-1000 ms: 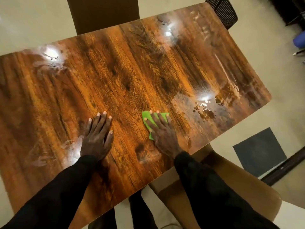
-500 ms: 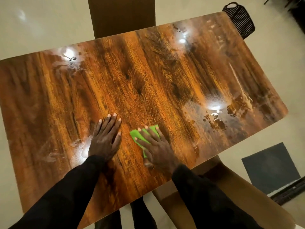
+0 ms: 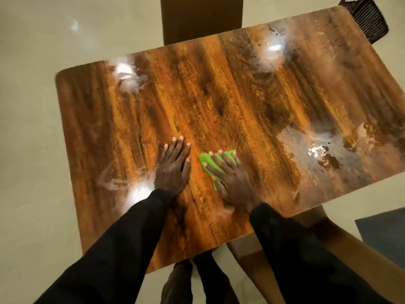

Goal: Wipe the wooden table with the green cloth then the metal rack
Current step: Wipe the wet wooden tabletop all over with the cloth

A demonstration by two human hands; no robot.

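Cloth: green cloth (image 3: 205, 160) lies flat on the surface (image 3: 219, 95), toward the edge nearest you, and most of it is covered by your right grip (image 3: 232, 181). Green shows past the fingertips and along the thumb side.
Right grip: it is open. Your palm is down and your fingers (image 3: 228, 161) are straight and spread, pressing the cloth onto the wood. Nothing is curled round it.
Left grip: your left grip (image 3: 173, 170) is also open, flat on bare wood just beside the cloth. Its fingers are together and point away from you. It does not touch the cloth.
Sleeves: black sleeves (image 3: 131, 238) cover both your arms down to the wrists.
Surface: glossy brown wood with a strong grain and rounded corners. Lamp glare sits at the far left, the far right and just left of your left grip.
Wet patch: a puddle (image 3: 324, 154) with a hazy film round it lies well to the right of the cloth, near the right edge.
Smears: cloudy streaks (image 3: 116, 183) show on the wood to the left of your left grip.
Far chair: a brown chair (image 3: 200, 16) stands at the far edge.
Near chair: a tan chair (image 3: 350, 249) stands under your right arm.
Basket: a dark wire basket (image 3: 366, 18) sits on the floor (image 3: 32, 128) beyond the far right corner. You cannot tell what it holds.
Mat: a dark mat (image 3: 383, 233) lies on the floor at the lower right.
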